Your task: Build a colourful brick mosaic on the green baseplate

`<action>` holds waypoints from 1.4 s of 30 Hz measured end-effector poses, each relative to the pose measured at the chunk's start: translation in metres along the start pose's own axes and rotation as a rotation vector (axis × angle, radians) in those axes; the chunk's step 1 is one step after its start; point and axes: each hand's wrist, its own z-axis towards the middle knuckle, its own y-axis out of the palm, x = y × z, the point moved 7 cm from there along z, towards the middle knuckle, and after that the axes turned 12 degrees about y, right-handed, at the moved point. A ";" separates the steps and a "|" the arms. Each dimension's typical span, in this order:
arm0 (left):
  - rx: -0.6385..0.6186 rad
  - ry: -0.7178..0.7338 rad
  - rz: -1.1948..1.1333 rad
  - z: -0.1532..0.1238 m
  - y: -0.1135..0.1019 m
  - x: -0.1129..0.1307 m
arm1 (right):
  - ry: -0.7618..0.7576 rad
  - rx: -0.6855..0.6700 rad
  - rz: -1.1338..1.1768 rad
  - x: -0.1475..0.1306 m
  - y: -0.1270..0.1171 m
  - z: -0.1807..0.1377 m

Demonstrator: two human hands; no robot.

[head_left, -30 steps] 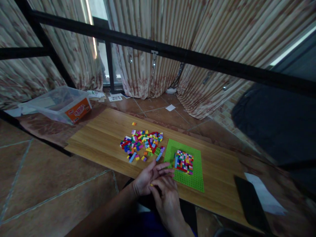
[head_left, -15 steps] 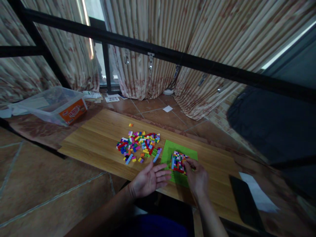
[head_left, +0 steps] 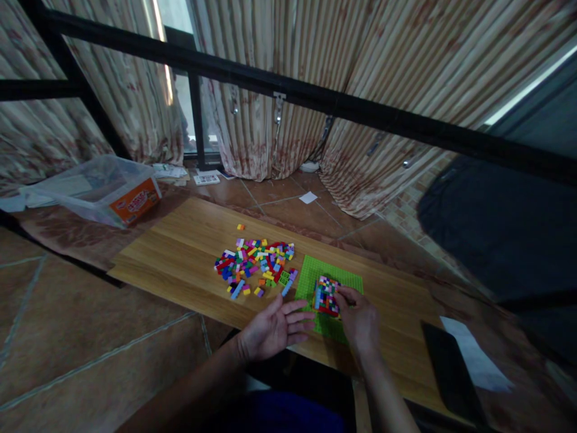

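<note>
Bringing thumb and fingers together on my right hand (head_left: 360,325), right over the near-right side of the multicoloured brick block (head_left: 325,293); whether a brick is pinched between them, I can't tell, because my own knuckles hide that part of it. The block sits on the green baseplate (head_left: 310,272), towards its middle. Over to my left hand (head_left: 274,332): palm turned up, fingers loosely spread and holding nothing I can see, their tips covering part of the plate's near-left edge. Just past that thumb lies a light blue brick (head_left: 287,288), close beside the plate, with a green brick (head_left: 284,277) by it. Farther left, it's the loose brick pile (head_left: 270,262), all colours jumbled, and one orange-and-yellow piece (head_left: 241,227) alone beyond it. All of this is on the wooden table (head_left: 392,361). At its right end, a dark flat slab (head_left: 451,367) lies next to a white sheet (head_left: 475,355). Off the left end, there's a clear plastic box (head_left: 94,186) with an orange label (head_left: 135,201), papers (head_left: 169,174) behind it. And higher up, a black bar (head_left: 342,104) cuts right across my view of the striped curtains (head_left: 252,144).
</note>
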 end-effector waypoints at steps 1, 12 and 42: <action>-0.003 0.001 -0.001 0.000 0.000 0.000 | 0.019 -0.005 0.020 0.002 -0.001 0.000; -0.015 -0.001 -0.012 -0.001 0.001 0.001 | -0.035 0.248 -0.027 -0.001 -0.014 0.005; 0.471 0.580 0.748 -0.058 -0.028 0.108 | 0.323 0.064 0.315 0.057 0.012 0.008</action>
